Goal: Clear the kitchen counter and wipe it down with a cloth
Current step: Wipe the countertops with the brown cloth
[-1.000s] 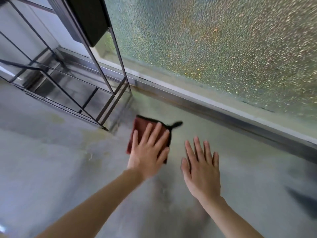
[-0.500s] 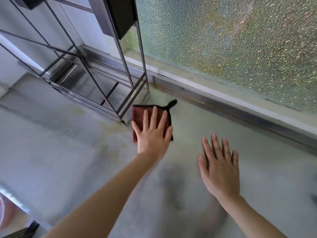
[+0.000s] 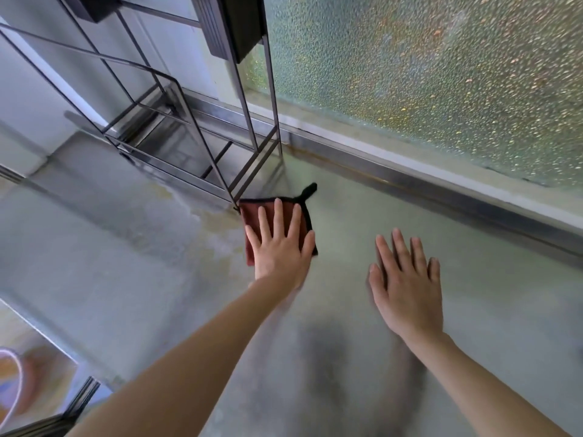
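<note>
1. The fingers (image 3: 278, 217) of our left hand (image 3: 280, 260) are straight and spread. They press the red cloth (image 3: 252, 212) flat and grip nothing.
2. Our right hand (image 3: 407, 291) lies flat and empty on the counter (image 3: 489, 310).
3. The cloth touches the foot of the wire rack (image 3: 189, 146).
4. We judge that clearing is done here and wiping is under way. The yellowish stains (image 3: 202, 222) are not yet wiped.

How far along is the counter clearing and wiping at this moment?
Done: clearing looks finished, since only the wire rack stands on the visible counter. In hand: the left hand presses the red cloth flat beside the rack's front corner, and the right hand lies flat on the counter. Left: yellowish stains show by the rack's base, so wiping looks unfinished.
</note>
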The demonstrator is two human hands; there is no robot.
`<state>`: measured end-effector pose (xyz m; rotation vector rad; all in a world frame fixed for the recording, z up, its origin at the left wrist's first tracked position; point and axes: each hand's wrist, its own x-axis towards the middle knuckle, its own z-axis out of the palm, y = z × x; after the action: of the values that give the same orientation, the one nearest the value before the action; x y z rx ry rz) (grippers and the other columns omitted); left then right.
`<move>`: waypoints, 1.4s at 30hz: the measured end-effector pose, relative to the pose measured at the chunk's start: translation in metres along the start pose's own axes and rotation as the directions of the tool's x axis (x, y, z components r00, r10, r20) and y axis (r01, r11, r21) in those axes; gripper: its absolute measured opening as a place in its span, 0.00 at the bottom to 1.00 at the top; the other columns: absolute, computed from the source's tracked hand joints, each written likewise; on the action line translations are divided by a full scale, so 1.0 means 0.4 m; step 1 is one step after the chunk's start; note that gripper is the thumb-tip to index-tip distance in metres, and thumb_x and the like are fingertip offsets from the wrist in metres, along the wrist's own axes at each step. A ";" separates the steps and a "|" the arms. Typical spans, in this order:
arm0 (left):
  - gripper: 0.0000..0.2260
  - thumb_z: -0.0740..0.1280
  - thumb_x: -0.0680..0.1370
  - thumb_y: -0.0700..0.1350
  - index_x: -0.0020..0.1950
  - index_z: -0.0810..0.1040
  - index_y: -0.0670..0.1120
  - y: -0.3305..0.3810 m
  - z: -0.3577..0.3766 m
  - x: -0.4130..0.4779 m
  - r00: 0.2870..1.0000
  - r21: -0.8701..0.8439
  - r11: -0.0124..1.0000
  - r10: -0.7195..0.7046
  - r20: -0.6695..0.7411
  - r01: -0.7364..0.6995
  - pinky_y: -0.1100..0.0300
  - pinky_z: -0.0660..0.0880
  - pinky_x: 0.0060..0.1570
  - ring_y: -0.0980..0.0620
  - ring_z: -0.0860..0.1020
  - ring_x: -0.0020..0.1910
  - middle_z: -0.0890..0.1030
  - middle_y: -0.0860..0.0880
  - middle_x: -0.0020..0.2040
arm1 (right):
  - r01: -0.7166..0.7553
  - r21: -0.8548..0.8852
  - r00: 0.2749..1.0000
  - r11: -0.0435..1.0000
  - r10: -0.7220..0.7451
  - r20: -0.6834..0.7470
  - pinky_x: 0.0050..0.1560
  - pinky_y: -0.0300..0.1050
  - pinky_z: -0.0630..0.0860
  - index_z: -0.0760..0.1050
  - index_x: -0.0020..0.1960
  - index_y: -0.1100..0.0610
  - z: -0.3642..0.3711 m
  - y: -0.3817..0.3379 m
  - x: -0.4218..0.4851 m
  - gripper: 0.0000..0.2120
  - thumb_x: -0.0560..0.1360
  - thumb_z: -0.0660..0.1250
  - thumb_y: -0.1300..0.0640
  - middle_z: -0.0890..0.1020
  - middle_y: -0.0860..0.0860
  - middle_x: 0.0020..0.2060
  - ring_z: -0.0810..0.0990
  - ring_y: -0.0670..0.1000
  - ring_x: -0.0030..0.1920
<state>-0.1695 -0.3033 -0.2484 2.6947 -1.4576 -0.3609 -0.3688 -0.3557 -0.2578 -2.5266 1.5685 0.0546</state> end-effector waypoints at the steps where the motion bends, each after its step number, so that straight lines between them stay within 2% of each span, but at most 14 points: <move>1: 0.28 0.38 0.77 0.61 0.75 0.43 0.55 -0.006 0.004 -0.040 0.999 0.012 0.999 0.037 0.008 -0.037 0.39 0.40 0.69 0.40 0.41 0.74 0.43 0.47 0.77 | 0.000 0.005 1.000 1.000 0.000 0.004 0.72 0.59 0.51 0.54 0.75 0.46 -0.003 -0.002 -0.002 0.28 0.77 0.40 0.42 0.55 0.48 0.76 0.52 0.55 0.76; 5: 0.28 0.41 0.77 0.62 0.75 0.40 0.56 -0.056 0.006 -0.190 0.986 0.052 0.988 0.139 0.095 -0.144 0.41 0.38 0.70 0.41 0.39 0.74 0.40 0.50 0.77 | 0.015 0.014 0.999 1.000 -0.016 0.048 0.72 0.60 0.48 0.51 0.76 0.46 -0.013 -0.003 -0.002 0.30 0.76 0.36 0.41 0.52 0.48 0.76 0.49 0.55 0.76; 9: 0.30 0.40 0.75 0.63 0.74 0.37 0.55 -0.127 -0.018 -0.246 0.987 -0.086 0.988 0.135 0.089 -0.128 0.49 0.35 0.71 0.51 0.34 0.74 0.34 0.56 0.73 | 0.071 0.109 0.992 0.991 -0.059 -0.111 0.68 0.65 0.58 0.64 0.72 0.56 -0.043 -0.080 -0.039 0.26 0.77 0.47 0.49 0.63 0.55 0.73 0.60 0.61 0.73; 12: 0.29 0.45 0.77 0.59 0.76 0.49 0.50 -0.203 -0.033 -0.257 0.983 -0.114 0.977 0.181 0.014 -0.178 0.51 0.43 0.73 0.54 0.41 0.74 0.45 0.54 0.75 | 0.333 0.204 0.933 0.920 -0.291 -0.213 0.66 0.60 0.64 0.67 0.69 0.58 -0.042 -0.263 -0.114 0.23 0.77 0.54 0.52 0.66 0.55 0.72 0.65 0.58 0.71; 14: 0.26 0.50 0.78 0.54 0.74 0.58 0.47 -0.268 -0.044 -0.267 0.965 -0.013 0.965 0.262 0.002 -0.262 0.50 0.49 0.72 0.51 0.52 0.74 0.55 0.50 0.75 | 0.403 0.207 0.914 0.891 -0.385 -0.123 0.66 0.57 0.65 0.68 0.69 0.56 -0.013 -0.384 -0.145 0.23 0.77 0.54 0.48 0.67 0.54 0.71 0.67 0.57 0.70; 16: 0.25 0.51 0.78 0.54 0.73 0.59 0.45 -0.335 -0.052 -0.266 0.959 0.031 0.959 0.284 0.000 -0.283 0.51 0.49 0.69 0.47 0.57 0.73 0.58 0.48 0.74 | 0.341 0.177 0.939 0.923 -0.343 -0.019 0.69 0.57 0.62 0.66 0.71 0.53 0.018 -0.452 -0.143 0.25 0.78 0.52 0.42 0.67 0.53 0.72 0.66 0.56 0.71; 20: 0.26 0.45 0.79 0.58 0.75 0.52 0.51 -0.478 -0.076 -0.221 0.986 -0.045 0.985 0.166 -0.020 -0.167 0.51 0.41 0.72 0.55 0.42 0.74 0.48 0.55 0.75 | 0.257 0.039 0.966 0.966 -0.258 0.024 0.68 0.57 0.63 0.63 0.73 0.51 0.044 -0.461 -0.060 0.26 0.79 0.46 0.41 0.65 0.51 0.72 0.65 0.56 0.71; 22: 0.26 0.45 0.77 0.57 0.75 0.56 0.52 -0.539 -0.097 -0.174 0.984 -0.054 0.983 0.171 -0.045 -0.173 0.51 0.43 0.71 0.55 0.44 0.74 0.49 0.55 0.75 | 0.144 0.027 0.989 0.989 -0.145 0.012 0.69 0.58 0.62 0.62 0.73 0.51 0.028 -0.453 0.009 0.27 0.79 0.44 0.42 0.64 0.51 0.73 0.63 0.56 0.72; 25: 0.26 0.46 0.76 0.56 0.73 0.61 0.51 -0.610 -0.131 -0.076 0.979 -0.039 0.980 0.194 -0.064 -0.196 0.51 0.46 0.70 0.54 0.49 0.74 0.55 0.53 0.75 | -0.006 0.035 1.000 0.999 0.006 0.008 0.73 0.56 0.50 0.55 0.75 0.49 0.013 -0.458 0.116 0.29 0.78 0.40 0.41 0.56 0.49 0.76 0.53 0.55 0.75; 27: 0.26 0.44 0.77 0.57 0.74 0.57 0.53 -0.639 -0.131 -0.016 0.975 -0.028 0.975 0.220 -0.030 -0.221 0.53 0.42 0.70 0.56 0.45 0.74 0.52 0.54 0.76 | 0.015 0.047 0.999 0.999 -0.017 0.043 0.74 0.54 0.44 0.51 0.76 0.46 0.007 -0.469 0.181 0.27 0.78 0.40 0.43 0.51 0.47 0.76 0.47 0.53 0.76; 31: 0.27 0.37 0.76 0.58 0.75 0.47 0.56 -0.639 -0.100 0.027 0.957 -0.056 0.957 0.287 0.036 -0.284 0.54 0.38 0.70 0.55 0.40 0.74 0.43 0.59 0.75 | 0.320 0.034 0.940 0.947 -0.322 0.112 0.74 0.52 0.40 0.55 0.74 0.42 -0.002 -0.506 0.250 0.30 0.74 0.34 0.43 0.53 0.42 0.76 0.44 0.49 0.76; 35: 0.24 0.41 0.78 0.56 0.75 0.47 0.56 -0.633 -0.091 0.020 0.961 -0.037 0.960 0.278 -0.006 -0.278 0.54 0.37 0.70 0.55 0.39 0.74 0.44 0.58 0.75 | 0.442 0.093 0.878 0.892 -0.452 0.156 0.73 0.48 0.37 0.54 0.74 0.39 -0.019 -0.493 0.256 0.28 0.75 0.37 0.43 0.51 0.38 0.74 0.43 0.46 0.76; 38: 0.24 0.44 0.79 0.54 0.75 0.49 0.55 -0.635 -0.085 0.022 0.961 -0.012 0.961 0.276 -0.021 -0.276 0.53 0.39 0.70 0.53 0.43 0.75 0.47 0.55 0.76 | 0.401 0.043 0.912 0.915 -0.403 0.080 0.72 0.46 0.40 0.60 0.73 0.42 -0.016 -0.452 0.250 0.26 0.76 0.40 0.44 0.57 0.41 0.74 0.49 0.47 0.76; 42: 0.24 0.45 0.79 0.53 0.75 0.50 0.55 -0.634 -0.083 0.021 0.960 -0.003 0.960 0.281 -0.018 -0.281 0.52 0.40 0.70 0.52 0.45 0.75 0.48 0.54 0.76 | 0.110 0.027 0.994 0.994 -0.110 -0.009 0.73 0.53 0.45 0.58 0.73 0.41 0.002 -0.460 0.222 0.25 0.77 0.42 0.45 0.57 0.43 0.75 0.51 0.52 0.76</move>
<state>0.0501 -0.1724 -0.2581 2.4292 -1.7982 -0.3206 -0.1647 -0.3545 -0.2468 -2.5892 1.4198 0.0103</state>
